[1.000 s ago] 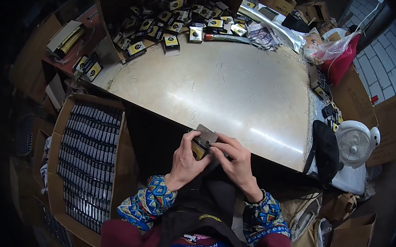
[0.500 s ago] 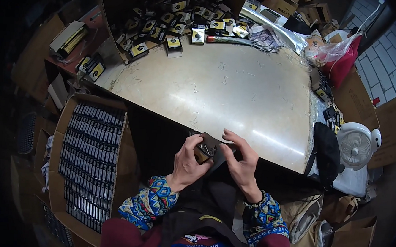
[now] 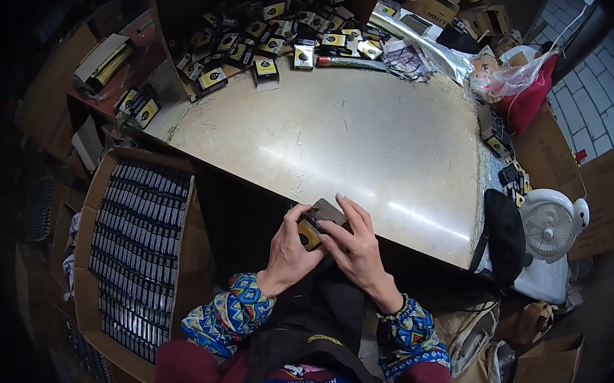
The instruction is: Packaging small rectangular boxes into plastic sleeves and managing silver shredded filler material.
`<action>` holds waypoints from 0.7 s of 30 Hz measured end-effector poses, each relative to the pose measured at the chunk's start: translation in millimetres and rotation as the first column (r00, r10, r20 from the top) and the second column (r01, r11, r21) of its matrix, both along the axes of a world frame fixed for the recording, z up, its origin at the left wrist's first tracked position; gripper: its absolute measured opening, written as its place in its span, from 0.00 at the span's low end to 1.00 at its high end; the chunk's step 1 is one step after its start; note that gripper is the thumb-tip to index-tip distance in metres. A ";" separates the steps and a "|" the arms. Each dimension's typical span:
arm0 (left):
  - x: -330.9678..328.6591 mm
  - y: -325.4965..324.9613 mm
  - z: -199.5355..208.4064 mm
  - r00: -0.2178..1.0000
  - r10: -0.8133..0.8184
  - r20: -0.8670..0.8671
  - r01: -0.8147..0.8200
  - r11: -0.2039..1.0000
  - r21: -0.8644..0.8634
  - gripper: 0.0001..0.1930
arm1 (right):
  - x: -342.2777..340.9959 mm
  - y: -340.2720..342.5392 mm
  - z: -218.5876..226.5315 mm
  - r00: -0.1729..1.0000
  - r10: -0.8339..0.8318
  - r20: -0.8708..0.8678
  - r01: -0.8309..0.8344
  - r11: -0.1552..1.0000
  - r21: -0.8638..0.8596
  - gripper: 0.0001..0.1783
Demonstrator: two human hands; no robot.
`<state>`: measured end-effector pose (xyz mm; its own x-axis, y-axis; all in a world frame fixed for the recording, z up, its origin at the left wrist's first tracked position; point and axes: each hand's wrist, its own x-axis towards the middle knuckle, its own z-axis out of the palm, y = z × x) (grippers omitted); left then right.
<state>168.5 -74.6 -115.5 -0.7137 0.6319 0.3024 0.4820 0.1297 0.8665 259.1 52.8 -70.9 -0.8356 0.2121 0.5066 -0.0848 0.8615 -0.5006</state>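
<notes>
My left hand (image 3: pixel 290 251) grips a small black and yellow cardboard box (image 3: pixel 308 237) just off the table's front edge. A dark flap (image 3: pixel 328 210) stands up at the box's far side. Over the box's top lies my right hand (image 3: pixel 360 251), its thumb across the opening and its fingers bent around the flap side. The fingers hide most of what is inside the box.
Bent wire-like bits lie scattered on the pale table (image 3: pixel 254 127). Many similar boxes fill a large carton (image 3: pixel 156 10) at the back. To the left stands a carton (image 3: pixel 83 254) of tightly packed dark items. A white fan (image 3: pixel 548 224) is at the right.
My right hand has moved left and closed in over the top of the small box. Thin metal bits seen in its opening before are now covered. The left hand keeps its hold.
</notes>
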 end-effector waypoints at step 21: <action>-2.9 -4.5 10.7 0.983 -0.101 -0.156 0.099 0.995 -0.023 0.36 | 2.2 -21.2 -12.4 0.994 -0.081 0.068 0.105 0.667 -0.738 0.18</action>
<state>165.6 -79.1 -104.8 -0.5911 0.7029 0.3956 0.6227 0.0861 0.7777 261.3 31.6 -83.3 -0.8013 0.5846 0.1274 -0.0016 0.2110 -0.9775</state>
